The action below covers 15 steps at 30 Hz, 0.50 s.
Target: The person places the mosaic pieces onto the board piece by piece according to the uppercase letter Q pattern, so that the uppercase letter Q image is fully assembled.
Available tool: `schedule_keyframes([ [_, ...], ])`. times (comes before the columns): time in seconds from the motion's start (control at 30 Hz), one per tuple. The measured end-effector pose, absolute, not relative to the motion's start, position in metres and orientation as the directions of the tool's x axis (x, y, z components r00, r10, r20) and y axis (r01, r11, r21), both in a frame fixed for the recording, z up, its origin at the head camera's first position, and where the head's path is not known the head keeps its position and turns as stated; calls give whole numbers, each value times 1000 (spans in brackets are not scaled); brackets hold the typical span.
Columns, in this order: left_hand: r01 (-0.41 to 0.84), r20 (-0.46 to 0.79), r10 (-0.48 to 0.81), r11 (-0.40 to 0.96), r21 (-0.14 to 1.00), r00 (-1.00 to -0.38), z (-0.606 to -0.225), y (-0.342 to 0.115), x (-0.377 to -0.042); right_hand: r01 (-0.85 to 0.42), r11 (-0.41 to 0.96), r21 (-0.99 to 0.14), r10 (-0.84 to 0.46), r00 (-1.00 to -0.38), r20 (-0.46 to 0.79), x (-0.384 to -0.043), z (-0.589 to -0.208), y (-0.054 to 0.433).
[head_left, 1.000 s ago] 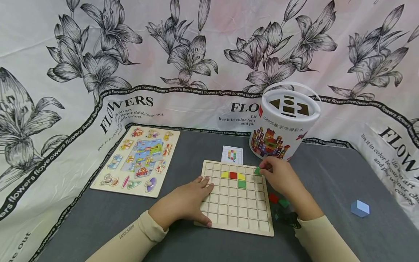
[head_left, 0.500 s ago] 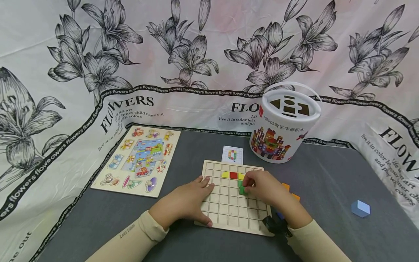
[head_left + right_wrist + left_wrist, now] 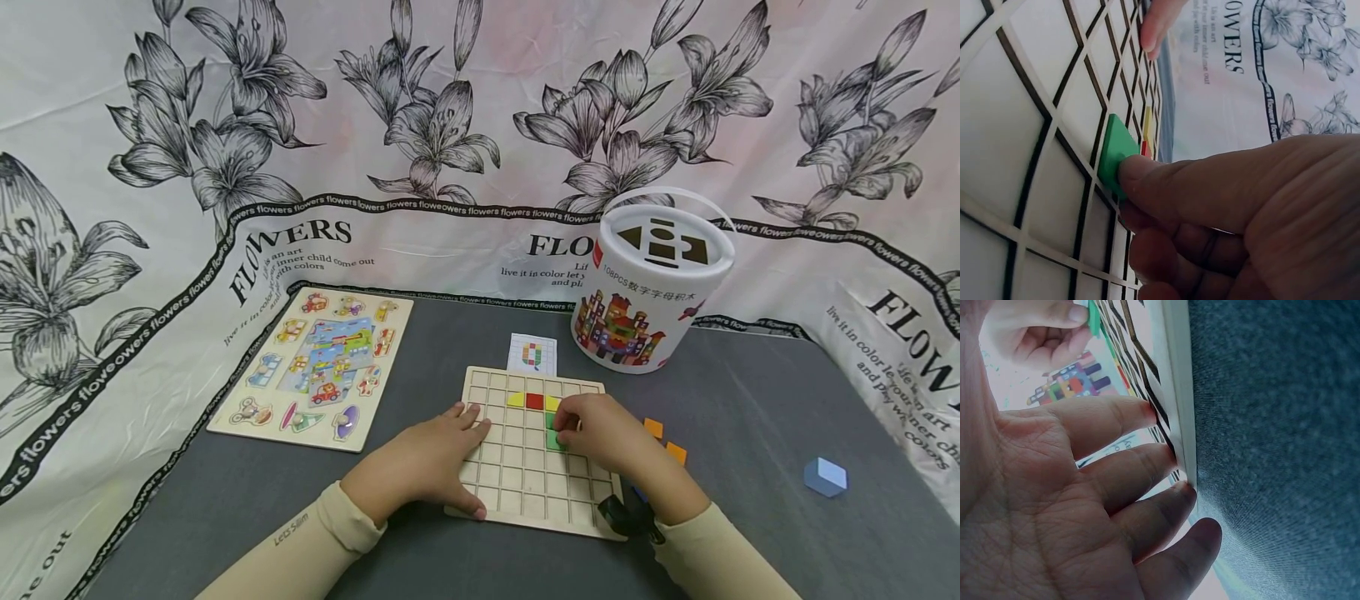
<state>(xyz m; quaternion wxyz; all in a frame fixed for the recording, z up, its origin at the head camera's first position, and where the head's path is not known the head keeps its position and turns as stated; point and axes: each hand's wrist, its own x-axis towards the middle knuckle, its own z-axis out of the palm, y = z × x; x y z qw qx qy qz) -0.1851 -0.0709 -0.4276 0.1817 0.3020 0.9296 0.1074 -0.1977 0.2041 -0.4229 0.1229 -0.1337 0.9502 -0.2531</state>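
Note:
My left hand (image 3: 423,467) lies with fingers spread along the left edge of the wooden grid board (image 3: 517,479), its fingertips on the rim. Over the board's right half, my right hand (image 3: 611,429) pinches a green square tile (image 3: 1116,156) at one of the cells, thumb on its face. Another green tile (image 3: 551,419) shows just above it in the head view, partly covered by the fingers. The row above holds a red tile (image 3: 535,402) between two yellow pieces, the left yellow piece (image 3: 517,400) fully visible.
A pattern card (image 3: 532,355) lies behind the board. Beyond it stands a white bucket (image 3: 648,283). Orange blocks (image 3: 676,453) sit right of the board, partly behind the right arm. A blue block (image 3: 826,477) is farther right; a picture puzzle board (image 3: 262,425) lies left.
My right hand has come from the board's upper right corner inward and left with the green tile, which now sits lower and flatter at a cell. My left hand has stayed put.

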Motion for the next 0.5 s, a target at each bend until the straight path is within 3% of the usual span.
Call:
schedule_keyframes([
  [0.3,524,-274,603,792,312,-749,-428,-70,-186,-184,842,-506,-300,-941,-158,-196,-419,205],
  [0.5,519,-280,597,797,308,-752,-426,-70,-185,-159,847,-507,-230,-970,-80,-198,-387,233],
])
